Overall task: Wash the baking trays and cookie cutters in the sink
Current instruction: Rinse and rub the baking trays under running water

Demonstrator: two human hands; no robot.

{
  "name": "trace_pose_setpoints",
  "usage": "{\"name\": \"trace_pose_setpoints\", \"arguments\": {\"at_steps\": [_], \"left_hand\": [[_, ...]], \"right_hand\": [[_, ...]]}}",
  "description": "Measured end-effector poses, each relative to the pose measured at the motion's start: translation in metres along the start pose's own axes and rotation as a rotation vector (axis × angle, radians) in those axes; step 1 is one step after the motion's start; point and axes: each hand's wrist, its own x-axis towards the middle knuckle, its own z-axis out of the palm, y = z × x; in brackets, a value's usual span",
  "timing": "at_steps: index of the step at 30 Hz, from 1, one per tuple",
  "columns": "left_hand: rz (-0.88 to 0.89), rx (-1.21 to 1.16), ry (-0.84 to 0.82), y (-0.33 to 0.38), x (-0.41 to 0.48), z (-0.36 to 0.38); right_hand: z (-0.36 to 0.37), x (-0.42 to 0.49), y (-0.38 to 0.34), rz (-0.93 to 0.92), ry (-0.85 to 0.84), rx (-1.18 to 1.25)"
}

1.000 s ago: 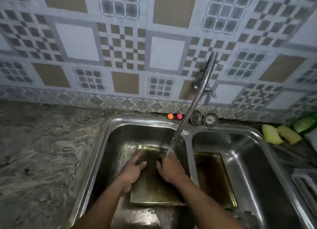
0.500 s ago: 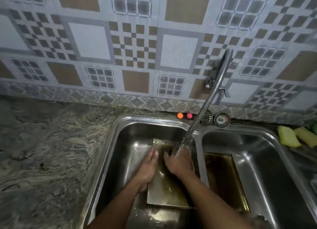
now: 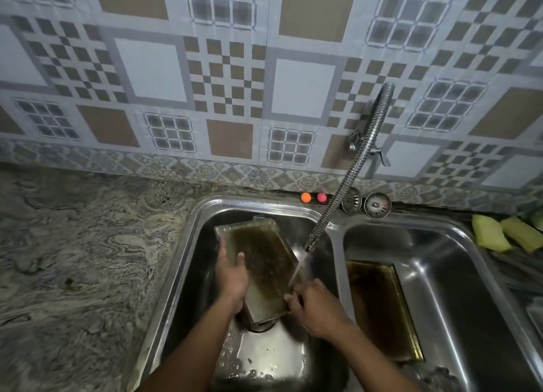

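**Over the left basin (image 3: 202, 259): wet tray may slip**

Tilted under the faucet hose (image 3: 349, 180), the baking tray (image 3: 261, 262) is held two ways. The left hand (image 3: 232, 277) curls round its 9 o'clock edge, and the right hand (image 3: 317, 306) pinches its 5 o'clock corner. Water-slick metal could slide free and clang down.

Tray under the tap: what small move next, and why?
Probably shift the tray rightward under the stream: water strikes only its right edge, its middle looks brown-stained, and the left hand and right hand grip its sides.
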Motion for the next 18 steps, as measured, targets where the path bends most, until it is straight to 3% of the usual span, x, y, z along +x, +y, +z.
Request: {"name": "trace_pose_setpoints", "arguments": {"at_steps": [5,8,11,15,18], "left_hand": [[0.06,0.046,-0.019,-0.003,-0.006,0.003],[-0.021,-0.011,-0.045,-0.008,-0.003,-0.003],[-0.056,-0.034,-0.124,-0.01,-0.004,-0.004],[0.006,-0.049,-0.322,-0.007,-0.025,0.01],[-0.016,-0.11,-0.329,0.0,-0.031,0.019]], "right_hand": [[0.019,-0.016,-0.015,-0.266,-0.043,0.145],[0.013,-0.005,0.001,-0.05,-0.037,0.337],[0.01,0.017,0.007,0.082,-0.031,0.125],[0.007,0.05,-0.03,0.071,0.044,-0.025],[0.008,0.063,-0.053,-0.001,-0.023,0.003]]}}
